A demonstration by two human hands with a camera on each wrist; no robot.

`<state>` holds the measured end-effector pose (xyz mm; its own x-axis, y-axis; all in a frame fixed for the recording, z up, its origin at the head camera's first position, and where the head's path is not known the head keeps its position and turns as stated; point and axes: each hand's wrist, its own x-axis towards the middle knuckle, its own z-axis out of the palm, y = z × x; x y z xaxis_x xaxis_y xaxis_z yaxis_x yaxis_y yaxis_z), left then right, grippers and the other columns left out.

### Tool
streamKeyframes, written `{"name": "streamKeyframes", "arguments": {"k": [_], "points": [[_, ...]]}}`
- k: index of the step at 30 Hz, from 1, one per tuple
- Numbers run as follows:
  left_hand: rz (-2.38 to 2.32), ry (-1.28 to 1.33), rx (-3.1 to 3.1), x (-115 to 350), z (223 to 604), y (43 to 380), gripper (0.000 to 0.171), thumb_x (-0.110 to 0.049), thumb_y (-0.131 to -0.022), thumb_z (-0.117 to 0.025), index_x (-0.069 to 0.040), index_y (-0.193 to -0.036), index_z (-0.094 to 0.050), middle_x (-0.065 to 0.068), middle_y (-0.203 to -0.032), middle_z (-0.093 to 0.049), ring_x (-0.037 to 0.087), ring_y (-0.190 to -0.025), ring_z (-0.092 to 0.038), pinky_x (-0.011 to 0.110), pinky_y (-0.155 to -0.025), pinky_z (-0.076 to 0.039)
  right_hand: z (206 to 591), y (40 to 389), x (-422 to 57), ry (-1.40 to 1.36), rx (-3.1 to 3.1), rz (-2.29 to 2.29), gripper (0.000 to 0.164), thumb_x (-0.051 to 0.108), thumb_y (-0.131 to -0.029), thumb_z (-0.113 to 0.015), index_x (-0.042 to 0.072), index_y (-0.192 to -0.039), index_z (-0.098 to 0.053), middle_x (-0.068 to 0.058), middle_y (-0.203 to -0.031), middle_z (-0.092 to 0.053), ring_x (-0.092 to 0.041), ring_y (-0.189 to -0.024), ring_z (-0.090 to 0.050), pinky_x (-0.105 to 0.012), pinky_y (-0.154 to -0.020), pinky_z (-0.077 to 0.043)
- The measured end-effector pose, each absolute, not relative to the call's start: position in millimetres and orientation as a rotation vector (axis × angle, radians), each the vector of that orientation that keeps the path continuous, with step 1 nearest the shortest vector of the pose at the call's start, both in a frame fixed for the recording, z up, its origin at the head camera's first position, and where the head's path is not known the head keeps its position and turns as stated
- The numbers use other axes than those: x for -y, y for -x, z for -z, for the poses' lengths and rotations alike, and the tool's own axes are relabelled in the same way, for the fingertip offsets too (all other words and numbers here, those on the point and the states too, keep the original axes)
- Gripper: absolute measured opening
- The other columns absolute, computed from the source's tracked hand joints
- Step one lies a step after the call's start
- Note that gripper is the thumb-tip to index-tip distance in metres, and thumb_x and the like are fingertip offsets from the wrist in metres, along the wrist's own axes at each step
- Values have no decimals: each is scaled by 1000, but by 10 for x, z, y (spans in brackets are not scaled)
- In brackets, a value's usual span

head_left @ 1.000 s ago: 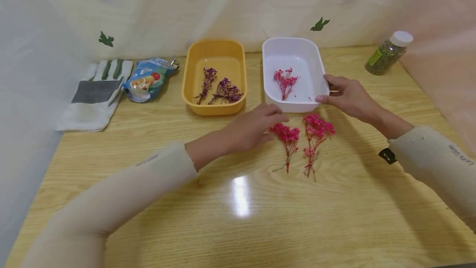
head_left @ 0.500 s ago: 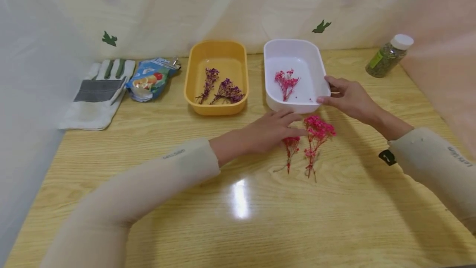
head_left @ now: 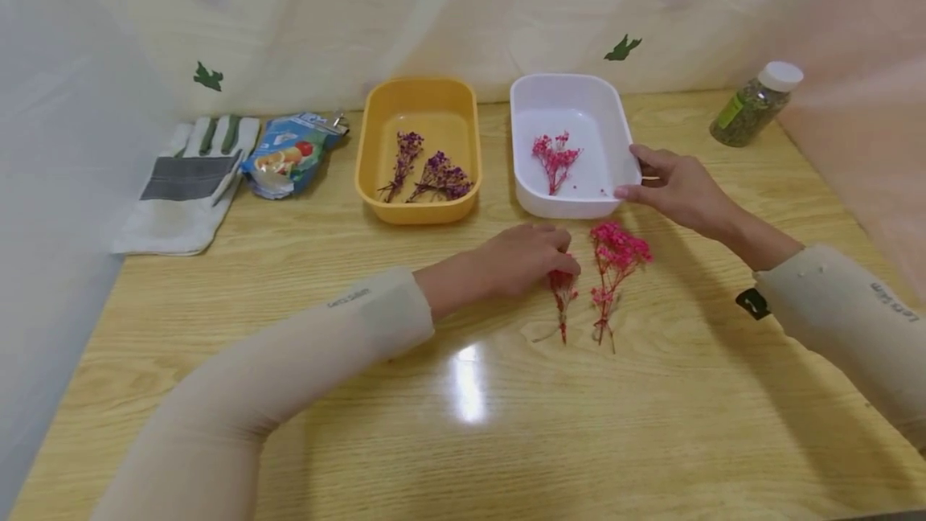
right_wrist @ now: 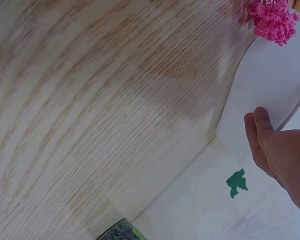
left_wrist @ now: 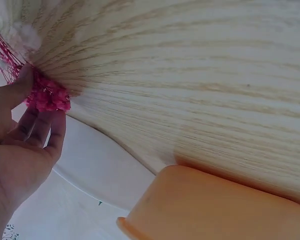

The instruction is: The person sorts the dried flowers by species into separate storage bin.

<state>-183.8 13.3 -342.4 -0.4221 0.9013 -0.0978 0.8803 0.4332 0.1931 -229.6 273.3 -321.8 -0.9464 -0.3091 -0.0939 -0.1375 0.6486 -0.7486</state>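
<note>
My left hand grips the head of a pink dried flower sprig, whose red stems point toward me on the table. In the left wrist view, the thumb and fingers close round the pink blossoms. A second, fuller pink sprig lies just to its right. With thumb and fingers, my right hand holds the right rim of a white plastic basin. Inside that basin lies another pink sprig with a few loose bits. The right wrist view shows the right fingers against the basin's side.
A yellow basin holding two purple dried sprigs stands left of the white one. Further left lie a blue pouch with a clip and a white-and-grey work glove. A jar with a white lid stands at back right.
My left hand has moved right and slightly toward me, over the left pink sprig, and its fingers have closed on the blossoms. The right hand stays on the white basin.
</note>
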Motion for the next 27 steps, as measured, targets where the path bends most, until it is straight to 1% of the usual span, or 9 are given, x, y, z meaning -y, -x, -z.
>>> {"name": "streamKeyframes", "arguments": {"k": [3, 7, 10, 15, 21, 24, 27], "points": [[-155, -1572, -2492, -107, 3419, 1844, 30, -14, -97, -56, -25, -123, -65, -1, -101, -55, 14, -95, -50, 26, -83, -43, 3213, 2308, -2728, 372, -2653, 1182, 75, 25, -91, -68, 0, -150, -26, -31, -141, -41, -47, -120, -49, -9, -77, -49], [-172, -1615, -2483, -87, 3419, 1856, 21, -21, -96, -60, -24, -114, -69, -2, -95, -56, 14, -90, -50, 26, -79, -43, 3212, 2314, -2726, 368, -2651, 1186, 75, 25, -91, -67, 2, -150, -27, -31, -140, -43, -47, -120, -50, -9, -76, -49], [-212, -1663, -2459, -78, 3428, 1853, 17, -24, -95, -61, -21, -110, -70, -1, -93, -56, 14, -89, -50, 25, -78, -43, 3218, 2311, -2729, 358, -2648, 1174, 76, 27, -91, -67, 3, -150, -26, -30, -140, -43, -47, -120, -50, -10, -76, -50], [-304, -1695, -2410, -31, 3407, 1826, 18, -24, -93, -64, -19, -109, -70, 0, -93, -54, 14, -89, -50, 23, -77, -43, 3228, 2308, -2736, 350, -2642, 1172, 77, 27, -91, -67, 3, -151, -25, -30, -141, -43, -46, -120, -50, -10, -77, -50], [-438, -1707, -2466, 50, 3320, 1845, 21, -18, -92, -66, -17, -112, -71, 2, -93, -55, 14, -86, -51, 22, -77, -44, 3225, 2313, -2736, 351, -2647, 1172, 76, 27, -91, -67, 3, -150, -26, -31, -140, -43, -47, -120, -50, -9, -75, -49], [-515, -1726, -2523, 75, 3241, 1882, 20, -18, -92, -66, -15, -111, -71, 3, -95, -57, 15, -89, -54, 22, -80, -46, 3225, 2309, -2734, 356, -2646, 1175, 75, 27, -91, -67, 3, -150, -26, -30, -140, -44, -46, -119, -50, -8, -75, -49], [-587, -1708, -2575, 88, 3139, 1941, 21, -19, -90, -68, -14, -110, -72, 5, -98, -60, 17, -91, -56, 23, -82, -47, 3230, 2305, -2732, 371, -2648, 1186, 75, 25, -92, -67, 3, -150, -27, -31, -139, -45, -47, -119, -51, -7, -74, -48]]}}
